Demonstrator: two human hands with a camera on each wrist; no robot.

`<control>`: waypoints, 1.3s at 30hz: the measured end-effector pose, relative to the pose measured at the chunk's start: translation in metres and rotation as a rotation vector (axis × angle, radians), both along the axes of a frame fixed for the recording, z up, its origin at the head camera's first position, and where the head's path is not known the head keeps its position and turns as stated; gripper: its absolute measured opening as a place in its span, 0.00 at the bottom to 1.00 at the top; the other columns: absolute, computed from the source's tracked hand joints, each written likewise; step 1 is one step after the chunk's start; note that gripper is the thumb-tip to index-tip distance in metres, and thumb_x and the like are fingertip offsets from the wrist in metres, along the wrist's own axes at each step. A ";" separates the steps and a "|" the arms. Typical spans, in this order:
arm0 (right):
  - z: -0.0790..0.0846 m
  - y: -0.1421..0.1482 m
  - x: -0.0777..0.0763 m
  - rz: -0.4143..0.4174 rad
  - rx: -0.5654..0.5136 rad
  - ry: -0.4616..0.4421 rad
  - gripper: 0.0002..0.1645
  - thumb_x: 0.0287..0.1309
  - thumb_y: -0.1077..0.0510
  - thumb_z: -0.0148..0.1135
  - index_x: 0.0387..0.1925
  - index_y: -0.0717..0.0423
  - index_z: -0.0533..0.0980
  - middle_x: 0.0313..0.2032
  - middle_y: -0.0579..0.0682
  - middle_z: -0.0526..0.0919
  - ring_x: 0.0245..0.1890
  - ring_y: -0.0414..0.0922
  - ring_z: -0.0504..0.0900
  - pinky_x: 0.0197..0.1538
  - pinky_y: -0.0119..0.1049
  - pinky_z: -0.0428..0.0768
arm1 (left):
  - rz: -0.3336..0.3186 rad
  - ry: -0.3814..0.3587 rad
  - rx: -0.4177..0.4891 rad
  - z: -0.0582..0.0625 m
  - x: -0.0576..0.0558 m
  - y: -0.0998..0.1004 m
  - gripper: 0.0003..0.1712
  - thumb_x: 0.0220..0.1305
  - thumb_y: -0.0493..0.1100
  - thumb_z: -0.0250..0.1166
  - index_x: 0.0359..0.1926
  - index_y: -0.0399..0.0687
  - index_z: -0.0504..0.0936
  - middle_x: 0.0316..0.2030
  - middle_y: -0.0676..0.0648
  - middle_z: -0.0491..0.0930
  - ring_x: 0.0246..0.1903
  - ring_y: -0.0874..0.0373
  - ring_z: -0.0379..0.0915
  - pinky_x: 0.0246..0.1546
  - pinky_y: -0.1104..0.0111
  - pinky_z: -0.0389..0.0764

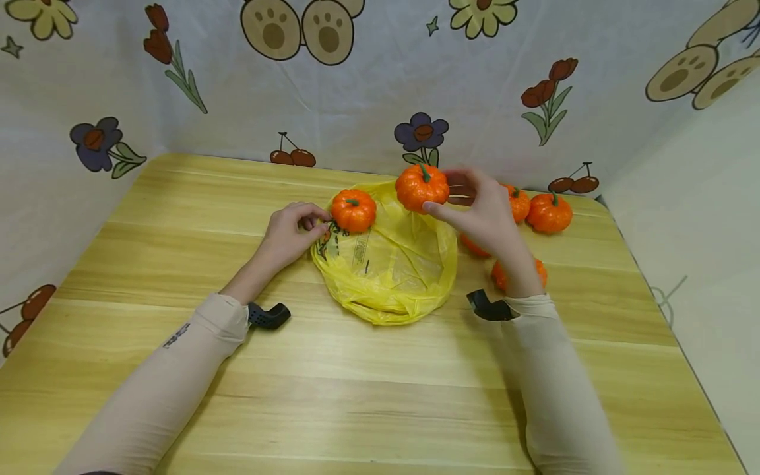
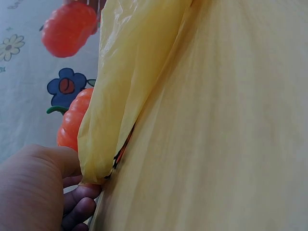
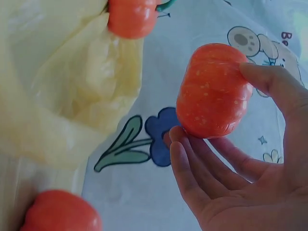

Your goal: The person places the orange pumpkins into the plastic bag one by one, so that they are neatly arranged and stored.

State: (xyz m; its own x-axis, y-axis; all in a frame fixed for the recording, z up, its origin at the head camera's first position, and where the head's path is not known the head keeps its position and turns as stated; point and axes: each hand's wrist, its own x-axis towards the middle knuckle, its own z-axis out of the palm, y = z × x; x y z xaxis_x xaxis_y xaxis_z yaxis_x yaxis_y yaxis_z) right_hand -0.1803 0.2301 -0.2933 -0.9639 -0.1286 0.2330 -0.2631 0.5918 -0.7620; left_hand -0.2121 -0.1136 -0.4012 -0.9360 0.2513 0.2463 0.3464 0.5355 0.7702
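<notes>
Held up over the far right side of a yellow plastic bag (image 1: 404,264) is a small orange pumpkin (image 1: 420,188) with a green stem. My right hand (image 1: 483,208) grips it between thumb and fingers, as the right wrist view (image 3: 214,91) also shows. At the bag's left edge my left hand (image 1: 291,231) pinches the plastic; in the left wrist view, thumb and fingers meet on the yellow film (image 2: 130,77). Another pumpkin (image 1: 353,211) lies on the bag's far left part, close to the left fingertips.
Several more pumpkins stand on the wooden table (image 1: 332,409) to the right, one (image 1: 549,212) at the far right and others partly hidden behind the right hand and wrist. A patterned cloth (image 1: 356,99) hangs behind the table. Black wrist mounts (image 1: 270,316) stick out from both sleeves.
</notes>
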 end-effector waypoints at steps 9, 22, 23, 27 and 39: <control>0.010 -0.039 -0.007 0.054 -0.072 0.034 0.37 0.57 0.48 0.79 0.65 0.54 0.77 0.58 0.52 0.85 0.58 0.46 0.83 0.64 0.45 0.82 | -0.004 -0.010 0.015 -0.001 -0.001 -0.001 0.07 0.70 0.37 0.70 0.46 0.45 0.90 0.36 0.44 0.81 0.38 0.51 0.72 0.43 0.61 0.72; -0.004 -0.068 -0.008 0.140 -0.032 0.027 0.36 0.56 0.47 0.79 0.63 0.54 0.77 0.56 0.52 0.86 0.55 0.48 0.85 0.62 0.48 0.83 | -0.005 0.000 0.010 -0.003 -0.002 -0.003 0.08 0.70 0.37 0.70 0.47 0.45 0.90 0.38 0.45 0.83 0.38 0.52 0.74 0.43 0.62 0.74; -0.006 -0.070 -0.008 0.149 -0.025 0.021 0.36 0.57 0.47 0.79 0.63 0.54 0.77 0.56 0.52 0.86 0.55 0.47 0.85 0.62 0.48 0.83 | -0.005 0.001 0.012 -0.004 -0.002 -0.002 0.08 0.70 0.37 0.70 0.47 0.46 0.90 0.39 0.45 0.84 0.38 0.53 0.74 0.43 0.62 0.74; -0.013 -0.079 -0.007 0.187 -0.005 -0.012 0.36 0.56 0.46 0.79 0.63 0.54 0.77 0.56 0.51 0.86 0.54 0.47 0.85 0.62 0.48 0.83 | -0.014 0.001 0.010 -0.005 -0.004 -0.001 0.08 0.70 0.37 0.69 0.48 0.46 0.90 0.41 0.45 0.84 0.39 0.52 0.75 0.44 0.62 0.75; -0.021 -0.097 0.001 0.286 0.022 -0.043 0.34 0.56 0.47 0.79 0.61 0.53 0.78 0.55 0.48 0.85 0.54 0.44 0.85 0.61 0.46 0.83 | -0.010 0.033 -0.005 -0.004 -0.006 -0.005 0.06 0.67 0.35 0.69 0.44 0.40 0.87 0.38 0.42 0.83 0.39 0.48 0.76 0.44 0.61 0.75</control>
State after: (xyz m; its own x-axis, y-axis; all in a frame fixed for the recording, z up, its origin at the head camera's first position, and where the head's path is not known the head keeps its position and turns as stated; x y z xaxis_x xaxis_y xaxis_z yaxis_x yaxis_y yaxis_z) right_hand -0.1795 0.1334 -0.3140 -0.8966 -0.4014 0.1869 -0.3896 0.5148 -0.7637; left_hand -0.2177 -0.1190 -0.4052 -0.9247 0.2621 0.2760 0.3773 0.5353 0.7557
